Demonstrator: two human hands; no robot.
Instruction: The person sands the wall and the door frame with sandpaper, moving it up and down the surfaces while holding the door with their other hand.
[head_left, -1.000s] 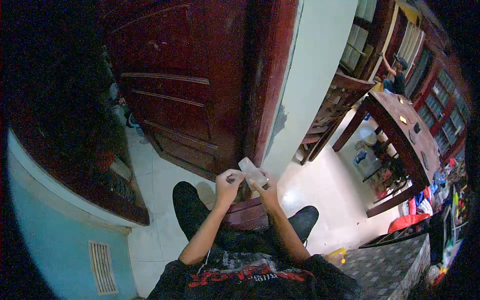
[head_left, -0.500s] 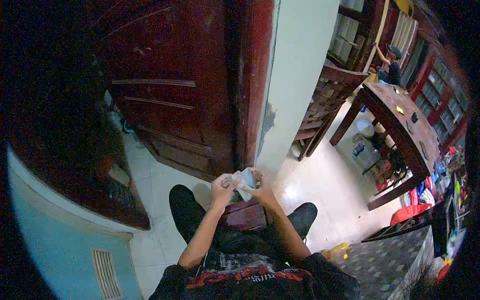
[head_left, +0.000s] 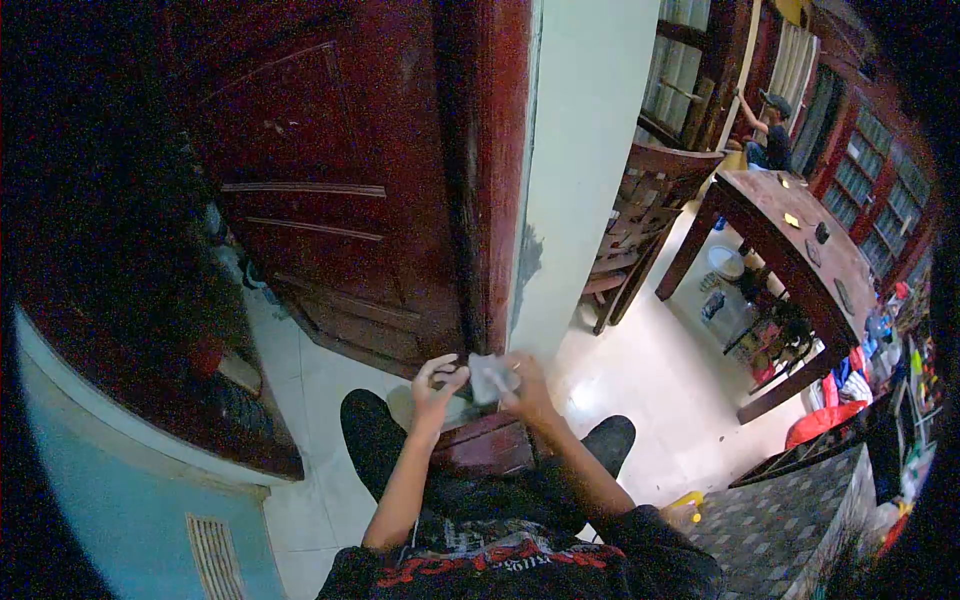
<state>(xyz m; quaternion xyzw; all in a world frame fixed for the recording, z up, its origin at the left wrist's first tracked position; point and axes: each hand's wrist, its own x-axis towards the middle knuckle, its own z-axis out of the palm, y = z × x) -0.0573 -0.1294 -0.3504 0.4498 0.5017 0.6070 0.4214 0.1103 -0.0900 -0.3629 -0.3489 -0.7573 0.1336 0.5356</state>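
So my right hand (head_left: 528, 388) has its fingers clamped on a small whitish, translucent piece (head_left: 489, 380), kinda motion-blurred, right above the dark red wooden block (head_left: 487, 445) between my knees. My left hand (head_left: 437, 387) is just beside it, fingers curled, but I can't tell if the tips actually meet.

1 wooden table (head_left: 770, 200). Left of table: 1 chair (head_left: 640, 215), 1 panelled door (head_left: 330, 180), 1 wall vent (head_left: 215, 557), 2 hands (left hand (head_left: 437, 388), right hand (head_left: 528, 388)), 1 pale item (head_left: 490, 378), blurred. Past table's far end: 1 person (head_left: 770, 140).
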